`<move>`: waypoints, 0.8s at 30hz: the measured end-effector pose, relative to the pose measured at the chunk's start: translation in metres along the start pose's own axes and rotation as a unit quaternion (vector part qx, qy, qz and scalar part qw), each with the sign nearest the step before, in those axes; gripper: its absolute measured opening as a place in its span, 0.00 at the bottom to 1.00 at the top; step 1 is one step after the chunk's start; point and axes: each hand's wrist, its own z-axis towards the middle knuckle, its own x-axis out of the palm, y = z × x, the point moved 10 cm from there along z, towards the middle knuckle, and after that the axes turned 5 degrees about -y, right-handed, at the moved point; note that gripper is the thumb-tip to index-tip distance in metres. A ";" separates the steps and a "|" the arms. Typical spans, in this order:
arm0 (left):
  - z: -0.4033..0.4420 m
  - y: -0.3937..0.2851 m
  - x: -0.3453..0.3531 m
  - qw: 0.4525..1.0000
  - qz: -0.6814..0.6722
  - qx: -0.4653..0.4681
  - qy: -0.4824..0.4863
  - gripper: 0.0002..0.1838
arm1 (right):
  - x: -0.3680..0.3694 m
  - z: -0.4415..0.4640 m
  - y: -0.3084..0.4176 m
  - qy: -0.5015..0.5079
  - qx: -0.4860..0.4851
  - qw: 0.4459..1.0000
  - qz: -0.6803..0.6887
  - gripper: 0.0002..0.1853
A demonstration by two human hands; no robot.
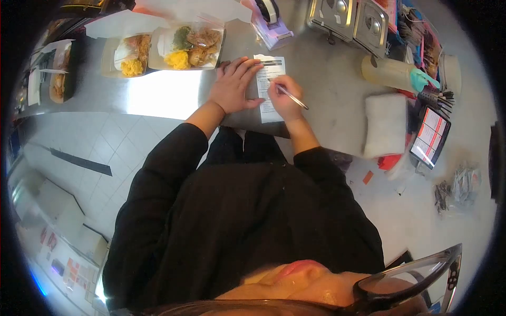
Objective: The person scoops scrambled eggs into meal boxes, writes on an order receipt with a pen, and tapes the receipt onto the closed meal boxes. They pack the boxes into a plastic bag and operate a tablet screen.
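Note:
A narrow printed receipt lies on the metal counter in front of me. My left hand rests flat beside it, fingers stretched out, with fingertips and thumb over its left edge. In my right hand is a pen, gripped between the fingers with its tip down at the paper. The print on the receipt is too small to read. Just beyond my left hand stands an open takeaway box with yellow food, greens and browned pieces. A second open box with similar food sits left of it.
A tape dispenser stands behind the receipt. Lidded metal containers are at the back right. A bottle with a turquoise top, a folded white cloth and a tablet screen lie to the right. Another food box is far left.

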 end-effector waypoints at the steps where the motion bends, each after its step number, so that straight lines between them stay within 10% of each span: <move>1: 0.000 0.000 0.000 1.000 0.002 0.001 0.000 0.48 | -0.002 -0.002 -0.003 -0.008 0.005 1.000 0.002 0.04; 24: -0.002 0.006 0.009 1.000 -0.005 0.008 0.004 0.48 | -0.007 -0.009 0.007 -0.029 -0.053 0.994 -0.091 0.07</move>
